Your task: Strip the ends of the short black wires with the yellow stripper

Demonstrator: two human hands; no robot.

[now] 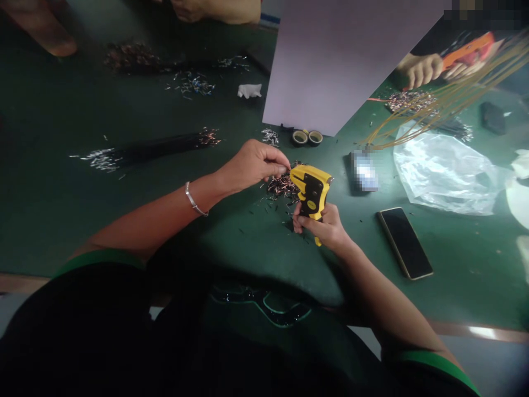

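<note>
Nearest, the wearer's dark top (248, 353) with green sleeve trim is cut off by the lower edge, its folds lost in shadow. Beyond its hem lies the green tabletop (231, 237). A dark-screened smartphone (405, 242) lies at right. The right hand (328, 226) has its grip wrapped round the handle of a yellow-and-black wire stripper (316, 190), whose handle is partly covered by the fingers. The left hand (250, 165), with a silver bracelet (194, 199) at the wrist, has its grip pinched narrow at the stripper's nose; anything between the fingertips is too small to make out. Just beneath, partly hidden by hand and tool, is a heap of copper-ended wire pieces (281, 187). Right of the stripper stands a small box-like object (366, 171), its face pixelated. A bundle of dark wires (157, 150) lies at left, its middle merging into shadow. Farther off are two tape rolls (308, 137), side by side, and a crumpled clear plastic bag (446, 171). A pale panel (330, 60), cut off above, conceals the tabletop behind it. At upper right, a co-worker's hand (419, 70) is beside an orange tool (467, 51), partly obscured by long yellowish wires (454, 99).
</note>
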